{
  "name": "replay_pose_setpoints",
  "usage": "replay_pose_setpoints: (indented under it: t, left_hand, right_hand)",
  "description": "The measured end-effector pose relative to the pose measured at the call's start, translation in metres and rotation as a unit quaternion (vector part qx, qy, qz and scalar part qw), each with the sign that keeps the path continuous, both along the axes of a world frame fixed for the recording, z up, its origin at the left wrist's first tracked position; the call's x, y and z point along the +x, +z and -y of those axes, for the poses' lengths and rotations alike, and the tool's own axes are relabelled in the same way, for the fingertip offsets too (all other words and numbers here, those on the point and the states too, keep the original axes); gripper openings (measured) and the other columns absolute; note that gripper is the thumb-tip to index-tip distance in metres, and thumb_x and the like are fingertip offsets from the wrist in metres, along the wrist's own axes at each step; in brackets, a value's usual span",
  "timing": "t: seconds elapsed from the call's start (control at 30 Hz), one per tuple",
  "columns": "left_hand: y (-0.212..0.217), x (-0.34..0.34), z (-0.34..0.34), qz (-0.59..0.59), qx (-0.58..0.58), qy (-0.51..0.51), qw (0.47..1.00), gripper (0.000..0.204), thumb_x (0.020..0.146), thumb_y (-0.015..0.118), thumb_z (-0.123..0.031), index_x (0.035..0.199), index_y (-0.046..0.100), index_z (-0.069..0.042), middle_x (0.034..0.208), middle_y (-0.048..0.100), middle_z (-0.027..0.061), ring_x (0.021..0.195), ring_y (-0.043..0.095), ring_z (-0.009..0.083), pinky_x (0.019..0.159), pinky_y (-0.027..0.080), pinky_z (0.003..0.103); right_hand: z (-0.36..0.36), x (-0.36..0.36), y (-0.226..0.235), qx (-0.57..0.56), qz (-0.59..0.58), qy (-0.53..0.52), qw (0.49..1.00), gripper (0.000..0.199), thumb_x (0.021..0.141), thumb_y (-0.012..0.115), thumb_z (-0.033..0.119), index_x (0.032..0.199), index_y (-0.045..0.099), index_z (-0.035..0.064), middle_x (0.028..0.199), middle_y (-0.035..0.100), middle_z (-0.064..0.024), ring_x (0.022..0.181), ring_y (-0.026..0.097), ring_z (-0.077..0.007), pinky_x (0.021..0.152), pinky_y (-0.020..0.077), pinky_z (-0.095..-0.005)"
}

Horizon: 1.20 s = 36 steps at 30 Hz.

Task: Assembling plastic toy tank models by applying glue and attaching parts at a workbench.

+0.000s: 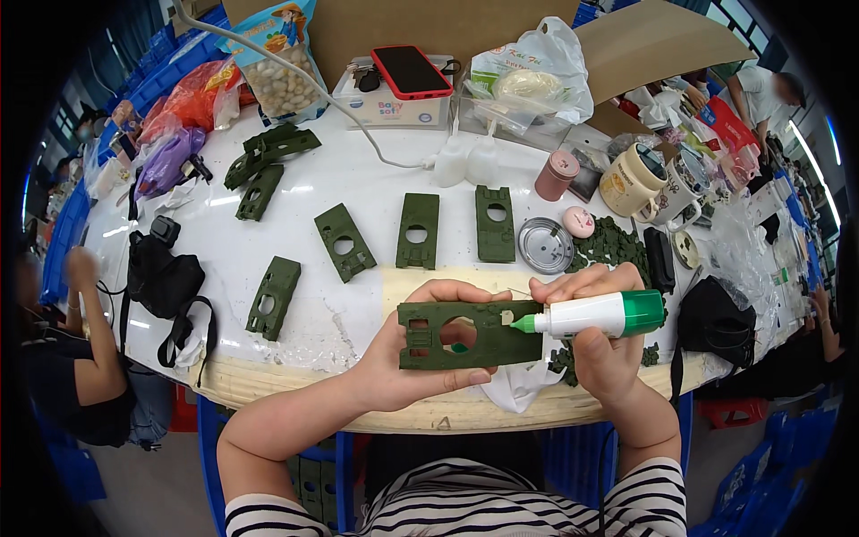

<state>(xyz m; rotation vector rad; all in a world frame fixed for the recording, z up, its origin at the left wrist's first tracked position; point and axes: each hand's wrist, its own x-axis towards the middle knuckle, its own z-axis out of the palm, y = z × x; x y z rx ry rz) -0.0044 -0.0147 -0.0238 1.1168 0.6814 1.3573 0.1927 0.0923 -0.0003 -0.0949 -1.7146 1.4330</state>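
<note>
My left hand [383,360] grips a dark green plastic model tank hull [501,347] by its left end, holding it level over the table's near edge. A large round hole pierces the hull, with smaller rectangular openings to its left. In my right hand [608,369] is a white glue bottle [583,315] with a green base, lying sideways. Its green nozzle [523,324] points left and meets or hovers just over the hull's right part, beside a small pale spot; contact I cannot tell. Further hulls lie beyond: a tilted one [332,222], two upright ones [419,208] [495,243] and one at left [280,280].
More green hulls [268,152] are stacked at the back left. A heap of small green parts [617,249] lies right, near a round metal lid [545,246], a pink tin [557,174] and mugs [630,179]. Black pouches [161,273] [716,322] flank me. A white cable [340,112] crosses the back.
</note>
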Motion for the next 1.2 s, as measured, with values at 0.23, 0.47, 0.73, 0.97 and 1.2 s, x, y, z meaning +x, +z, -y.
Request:
replay_pose_setpoints:
  t: [0.23,0.47,0.73,0.97,1.2]
  left_hand:
    - [0.0017,0.0007,0.0005,-0.007,0.004,0.005,1.000,0.056,0.079,0.069,0.005,0.125,0.039,-0.003,0.136,0.045,0.0131,0.103,0.056,0.0134,0.086,0.050,0.028]
    - [0.0015,0.0010,0.0010,-0.012,0.002,0.009,1.000,0.054,0.079,0.069,0.005,0.124,0.041,-0.004,0.134,0.046,0.0124,0.102,0.055,0.0124,0.086,0.050,0.028]
    - [0.0004,0.0004,0.0005,-0.010,0.007,0.007,1.000,0.055,0.078,0.070,0.005,0.124,0.041,-0.004,0.135,0.045,0.0118,0.100,0.054,0.0115,0.087,0.049,0.027]
    - [0.0017,0.0001,0.0011,-0.009,0.004,0.001,1.000,0.055,0.079,0.069,0.005,0.125,0.040,-0.005,0.137,0.044,0.0125,0.106,0.054,0.0137,0.089,0.049,0.029]
    - [-0.0006,-0.0007,0.0009,-0.010,0.014,-0.004,1.000,0.056,0.079,0.068,0.005,0.126,0.039,-0.005,0.138,0.043,0.0132,0.112,0.053,0.0166,0.091,0.049,0.031]
  right_hand:
    - [0.0025,-0.0001,0.0005,0.010,0.008,0.001,1.000,0.033,0.085,0.067,0.010,0.105,0.043,0.0019,0.102,0.056,-0.0172,0.102,0.059,-0.0274,0.093,0.0468,-0.0423]
    - [0.0023,0.0004,0.0009,0.013,0.012,0.002,1.000,0.034,0.083,0.069,0.010,0.105,0.044,0.0021,0.103,0.056,-0.0173,0.102,0.059,-0.0278,0.093,0.0465,-0.0426]
    - [0.0025,0.0000,0.0016,0.025,0.014,-0.002,1.000,0.034,0.083,0.069,0.009,0.105,0.045,0.0016,0.102,0.058,-0.0176,0.102,0.059,-0.0280,0.094,0.0459,-0.0434]
    - [0.0020,-0.0002,0.0008,0.028,0.011,-0.004,1.000,0.033,0.083,0.069,0.009,0.105,0.045,0.0015,0.102,0.058,-0.0179,0.101,0.060,-0.0279,0.093,0.0466,-0.0428]
    - [0.0034,-0.0004,0.0012,0.026,0.013,-0.006,1.000,0.033,0.083,0.069,0.009,0.105,0.045,0.0015,0.102,0.057,-0.0180,0.101,0.060,-0.0278,0.093,0.0464,-0.0432]
